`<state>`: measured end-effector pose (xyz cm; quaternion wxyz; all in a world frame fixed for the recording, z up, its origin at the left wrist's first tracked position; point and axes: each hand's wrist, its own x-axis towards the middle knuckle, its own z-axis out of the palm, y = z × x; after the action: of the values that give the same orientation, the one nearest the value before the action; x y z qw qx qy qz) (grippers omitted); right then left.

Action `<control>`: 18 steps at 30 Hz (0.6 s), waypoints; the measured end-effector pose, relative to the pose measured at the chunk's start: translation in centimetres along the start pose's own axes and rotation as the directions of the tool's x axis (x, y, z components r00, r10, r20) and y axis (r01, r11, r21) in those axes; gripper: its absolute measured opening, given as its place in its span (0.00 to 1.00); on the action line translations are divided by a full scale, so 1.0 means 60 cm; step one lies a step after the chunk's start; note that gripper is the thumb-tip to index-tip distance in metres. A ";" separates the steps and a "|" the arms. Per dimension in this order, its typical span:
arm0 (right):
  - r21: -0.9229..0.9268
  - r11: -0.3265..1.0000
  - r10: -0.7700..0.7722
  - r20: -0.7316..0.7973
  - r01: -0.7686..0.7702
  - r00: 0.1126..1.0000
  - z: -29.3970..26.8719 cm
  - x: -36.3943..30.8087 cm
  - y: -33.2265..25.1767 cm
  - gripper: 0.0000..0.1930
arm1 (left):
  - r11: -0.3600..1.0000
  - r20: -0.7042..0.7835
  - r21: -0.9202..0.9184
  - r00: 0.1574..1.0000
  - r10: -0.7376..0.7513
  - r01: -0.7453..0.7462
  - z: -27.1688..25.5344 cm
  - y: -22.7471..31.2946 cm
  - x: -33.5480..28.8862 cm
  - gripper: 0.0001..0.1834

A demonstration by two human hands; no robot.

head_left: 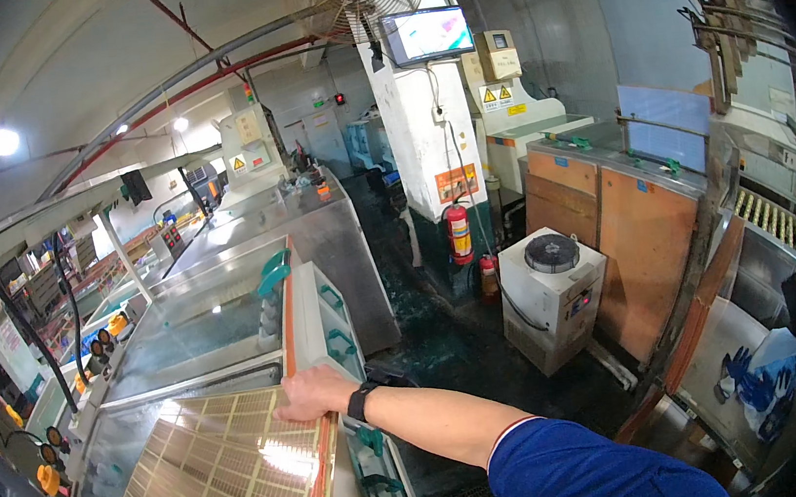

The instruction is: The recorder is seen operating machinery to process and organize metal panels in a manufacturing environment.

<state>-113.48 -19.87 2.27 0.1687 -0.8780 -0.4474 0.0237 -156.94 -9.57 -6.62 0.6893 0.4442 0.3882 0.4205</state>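
Observation:
My right hand [314, 392] reaches in from the lower right, a dark band on its wrist and a blue sleeve up the arm. Its fingers close on the upper right corner of a thin panel [221, 460] with a gold grid pattern, much like a circuit board panel. The panel lies tilted over the clear cover of a long machine [168, 387], and light glares off its right part. An orange-red strip [290, 305] runs along the machine's edge beside the hand. My left hand is out of the picture.
Teal handles [338, 344] line the machine's side. Across the dark aisle stand a white box unit with a top fan [553, 252], a fire extinguisher [458, 234] and brown boards [650, 259]. Blue-and-white gloves [764, 379] lie at right. Gauges [52, 440] stand at left.

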 end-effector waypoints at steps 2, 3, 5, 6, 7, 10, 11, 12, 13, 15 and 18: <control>-0.016 1.000 -0.014 0.008 0.014 1.000 -0.002 -0.002 -0.005 0.33 | 0.990 0.053 0.116 0.996 0.069 -0.075 -0.041 -0.025 0.029 0.34; -0.010 0.999 -0.036 -0.068 0.035 0.997 0.010 0.003 0.002 0.31 | 0.963 0.121 0.222 0.985 0.125 -0.150 -0.058 -0.041 0.038 0.33; -0.036 0.999 -0.041 -0.012 0.040 0.999 0.014 0.012 -0.004 0.33 | 0.942 0.122 0.267 0.977 0.177 -0.204 -0.082 -0.056 0.044 0.30; -0.033 0.999 -0.013 -0.009 0.012 1.000 0.006 0.009 -0.013 0.29 | 0.944 0.121 0.255 0.975 0.185 -0.210 -0.085 -0.062 0.051 0.29; -0.075 0.997 0.000 -0.031 -0.003 1.000 0.006 0.011 -0.008 0.30 | 0.949 0.122 0.221 0.972 0.201 -0.224 -0.087 -0.074 0.057 0.28; -0.087 0.996 0.009 0.011 -0.008 1.000 -0.019 0.005 -0.009 0.34 | 0.960 0.096 0.055 0.958 0.270 -0.276 -0.094 -0.103 0.083 0.24; -0.108 0.994 0.016 -0.049 -0.021 0.999 0.003 0.020 0.026 0.35 | 0.976 0.248 -0.218 0.966 0.074 -0.019 -0.015 -0.034 0.067 0.24; -0.107 0.993 0.046 -0.028 -0.049 0.999 0.003 0.021 0.021 0.36 | 0.970 0.230 -0.239 0.973 0.010 0.047 0.010 -0.010 0.063 0.23; -0.105 0.992 0.071 -0.004 -0.071 0.997 0.001 0.018 0.007 0.36 | 0.917 0.235 -0.353 0.966 -0.106 0.187 0.011 0.001 0.064 0.21; -0.100 0.994 0.043 -0.019 -0.045 0.999 0.010 0.028 -0.001 0.36 | 0.946 0.074 -0.316 0.996 -0.042 0.064 -0.009 -0.002 0.078 0.18; -0.092 0.995 0.036 -0.008 -0.036 0.999 0.016 0.031 -0.021 0.35 | 0.978 0.064 -0.208 0.998 -0.013 0.026 -0.030 -0.008 0.084 0.15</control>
<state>-113.52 -17.47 1.96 0.1289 -0.8928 -0.4316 0.0032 -156.75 -4.49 -8.42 0.7479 0.3787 0.3245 0.4381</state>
